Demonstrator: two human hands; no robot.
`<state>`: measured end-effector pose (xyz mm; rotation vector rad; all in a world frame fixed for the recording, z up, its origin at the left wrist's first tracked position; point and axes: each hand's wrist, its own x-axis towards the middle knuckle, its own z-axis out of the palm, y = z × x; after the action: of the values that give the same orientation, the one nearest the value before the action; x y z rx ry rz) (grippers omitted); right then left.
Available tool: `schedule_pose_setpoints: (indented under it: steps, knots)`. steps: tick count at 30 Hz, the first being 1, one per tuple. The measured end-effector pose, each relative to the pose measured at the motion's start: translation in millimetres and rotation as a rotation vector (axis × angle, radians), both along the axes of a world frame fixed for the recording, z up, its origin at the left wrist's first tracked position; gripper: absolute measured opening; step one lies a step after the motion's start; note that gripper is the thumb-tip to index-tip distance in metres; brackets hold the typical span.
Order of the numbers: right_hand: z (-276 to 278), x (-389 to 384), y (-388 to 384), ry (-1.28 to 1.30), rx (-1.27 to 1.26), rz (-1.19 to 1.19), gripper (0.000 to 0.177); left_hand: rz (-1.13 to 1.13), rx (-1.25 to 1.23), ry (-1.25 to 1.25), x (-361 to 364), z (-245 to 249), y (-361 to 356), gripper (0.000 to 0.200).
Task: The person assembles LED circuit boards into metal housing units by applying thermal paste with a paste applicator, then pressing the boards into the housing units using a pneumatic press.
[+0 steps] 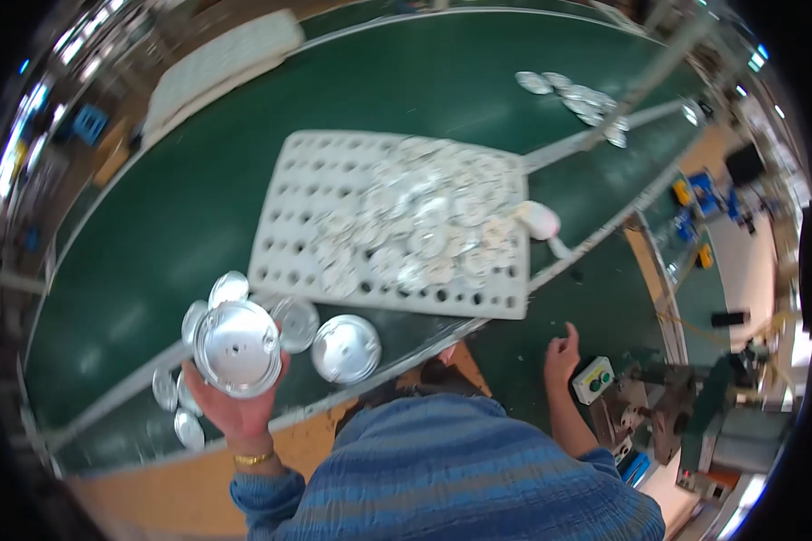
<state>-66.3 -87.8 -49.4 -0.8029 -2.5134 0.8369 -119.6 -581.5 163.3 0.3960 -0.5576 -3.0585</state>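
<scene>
In the head view, the left hand (237, 410) cupped one shiny round metal disc (237, 350) with a small centre hole, above the green belt's (153, 225) near edge. About seven loose discs (346, 348) lay around it. Those on the one white perforated tray (289, 180) blurred past counting. The right hand (561, 353) hung half-curled, empty.

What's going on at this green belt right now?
A person's left hand holds a round metal disc over the green belt, with more loose discs beside it. The right hand is empty, near a button box. A white perforated tray carries many similar parts.
</scene>
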Motion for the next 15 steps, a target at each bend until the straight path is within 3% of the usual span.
schedule_pose_setpoints:
  steps: [5,10,15]
  knots:
    - [56.5,-49.8,-49.5,0.128,-0.365,0.142,0.039,0.166,-0.105,0.115,49.7,0.8,-54.8,0.070]
    - [96.8,-89.0,-116.7,0.135,-0.450,0.406,0.035,0.437,-0.177,0.011,115.5,-14.3,-88.3,0.069]
    - [126.6,-114.8,-190.8,0.080,-0.453,0.769,0.034,0.456,-0.047,-0.111,149.6,-49.5,-79.8,0.069]
